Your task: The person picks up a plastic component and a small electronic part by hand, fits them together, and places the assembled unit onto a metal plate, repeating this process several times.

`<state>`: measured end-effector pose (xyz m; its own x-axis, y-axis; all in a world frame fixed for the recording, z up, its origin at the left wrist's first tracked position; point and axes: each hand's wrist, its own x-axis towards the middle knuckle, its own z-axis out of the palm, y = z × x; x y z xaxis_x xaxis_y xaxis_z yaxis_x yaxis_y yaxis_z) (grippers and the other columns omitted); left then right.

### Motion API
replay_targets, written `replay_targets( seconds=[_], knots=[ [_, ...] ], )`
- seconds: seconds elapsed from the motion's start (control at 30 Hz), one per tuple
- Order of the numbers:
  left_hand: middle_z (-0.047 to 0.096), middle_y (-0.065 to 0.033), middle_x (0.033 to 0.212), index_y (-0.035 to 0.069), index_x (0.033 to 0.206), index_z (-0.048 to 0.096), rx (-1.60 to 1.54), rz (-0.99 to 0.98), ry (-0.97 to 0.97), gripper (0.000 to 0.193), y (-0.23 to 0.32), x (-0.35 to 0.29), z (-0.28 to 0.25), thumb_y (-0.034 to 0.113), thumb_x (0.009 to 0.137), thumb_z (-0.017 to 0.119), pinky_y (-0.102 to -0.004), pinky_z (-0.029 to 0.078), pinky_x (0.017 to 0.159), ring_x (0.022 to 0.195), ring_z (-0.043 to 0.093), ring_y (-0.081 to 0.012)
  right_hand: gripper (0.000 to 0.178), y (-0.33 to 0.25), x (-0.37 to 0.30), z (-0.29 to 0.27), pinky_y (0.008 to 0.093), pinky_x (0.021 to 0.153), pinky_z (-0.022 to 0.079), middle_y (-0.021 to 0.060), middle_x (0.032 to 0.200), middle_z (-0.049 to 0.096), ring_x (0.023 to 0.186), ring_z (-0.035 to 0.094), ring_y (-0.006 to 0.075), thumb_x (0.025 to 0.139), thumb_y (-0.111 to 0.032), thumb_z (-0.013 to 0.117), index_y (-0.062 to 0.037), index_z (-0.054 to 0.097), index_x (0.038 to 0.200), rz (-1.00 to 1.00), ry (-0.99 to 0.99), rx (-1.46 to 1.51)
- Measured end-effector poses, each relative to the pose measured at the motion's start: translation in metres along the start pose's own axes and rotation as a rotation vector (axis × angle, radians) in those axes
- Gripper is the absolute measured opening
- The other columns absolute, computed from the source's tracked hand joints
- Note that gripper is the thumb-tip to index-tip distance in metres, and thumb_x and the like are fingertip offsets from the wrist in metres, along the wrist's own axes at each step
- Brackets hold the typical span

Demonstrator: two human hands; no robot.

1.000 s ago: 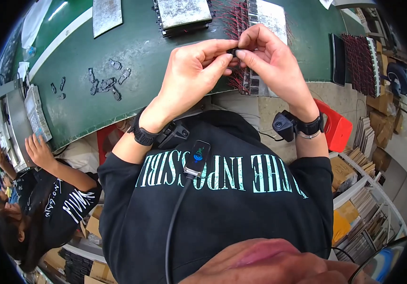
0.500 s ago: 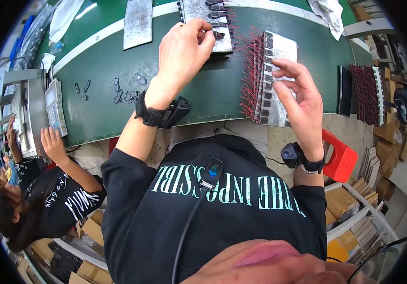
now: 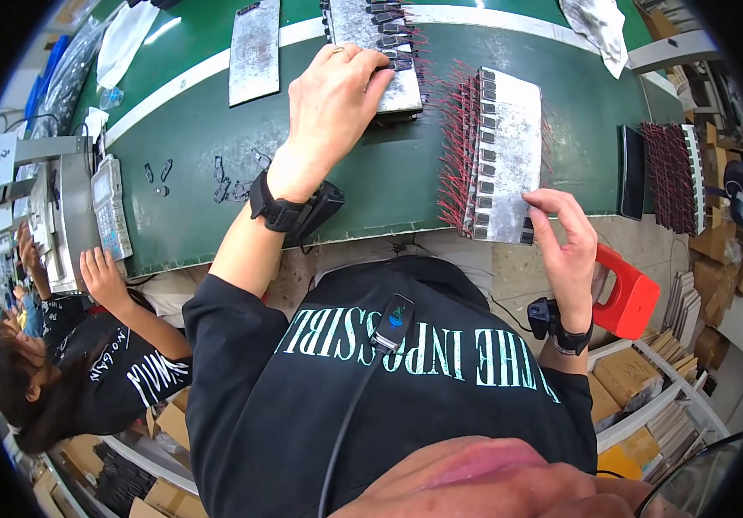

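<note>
Upper centre: left hand (image 3: 332, 93) at a part (image 3: 400, 64), likely positioning it. Centre right: right hand (image 3: 568, 243) at plate (image 3: 515, 129). Can't tell either grip. Next calls for avoiding wires (image 3: 453, 190).

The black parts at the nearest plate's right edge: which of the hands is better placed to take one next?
Probably the right hand: its fingertips are close to those black parts, while the left hand is at another plate.

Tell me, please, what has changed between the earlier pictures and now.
The left hand has moved leftward and forward to the plate stack; the right hand has moved right and back to the edge of the right plate. Their shared pinch is released. The loose black pieces stay on the green table.
</note>
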<state>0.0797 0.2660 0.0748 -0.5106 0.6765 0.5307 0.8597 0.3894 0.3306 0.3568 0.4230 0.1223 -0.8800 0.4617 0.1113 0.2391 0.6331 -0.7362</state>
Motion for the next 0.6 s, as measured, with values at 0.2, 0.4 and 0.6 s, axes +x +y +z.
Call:
replay_targets(
  seconds=[0.2, 0.4, 0.6],
  knots=[
    [0.065, -0.0030, 0.084, 0.012, 0.086, 0.069, 0.038, -0.032, 0.023, 0.012, 0.004, -0.001, 0.002, 0.024, 0.085, 0.070, -0.0369, 0.054, 0.071, 0.091, 0.064, -0.0232, 0.015, 0.000, -0.002, 0.004, 0.0301, 0.085, 0.049, 0.0105, 0.101, 0.067, 0.095, 0.064, 0.0212, 0.089, 0.002, 0.064, 0.0012, 0.068, 0.103, -0.005, 0.003, -0.001],
    [0.067, -0.0066, 0.084, 0.009, 0.093, 0.070, 0.007, 0.058, 0.035, 0.011, -0.001, 0.005, 0.003, 0.018, 0.086, 0.071, -0.0357, 0.053, 0.068, 0.082, 0.065, -0.0249, 0.016, 0.001, 0.000, 0.004, 0.0287, 0.084, 0.049, 0.0114, 0.100, 0.067, 0.093, 0.065, 0.0207, 0.087, 0.003, 0.064, 0.0018, 0.069, 0.102, -0.022, 0.000, -0.061],
    [0.066, -0.0136, 0.087, 0.005, 0.095, 0.070, -0.203, 0.012, 0.053, 0.011, 0.011, 0.004, -0.013, 0.010, 0.085, 0.069, -0.0382, 0.050, 0.067, 0.076, 0.064, -0.0292, 0.018, -0.005, 0.015, 0.016, 0.0314, 0.078, 0.050, 0.0113, 0.094, 0.068, 0.086, 0.064, 0.0232, 0.086, 0.003, 0.065, -0.0007, 0.070, 0.102, -0.207, 0.008, -0.151]
  ],
)
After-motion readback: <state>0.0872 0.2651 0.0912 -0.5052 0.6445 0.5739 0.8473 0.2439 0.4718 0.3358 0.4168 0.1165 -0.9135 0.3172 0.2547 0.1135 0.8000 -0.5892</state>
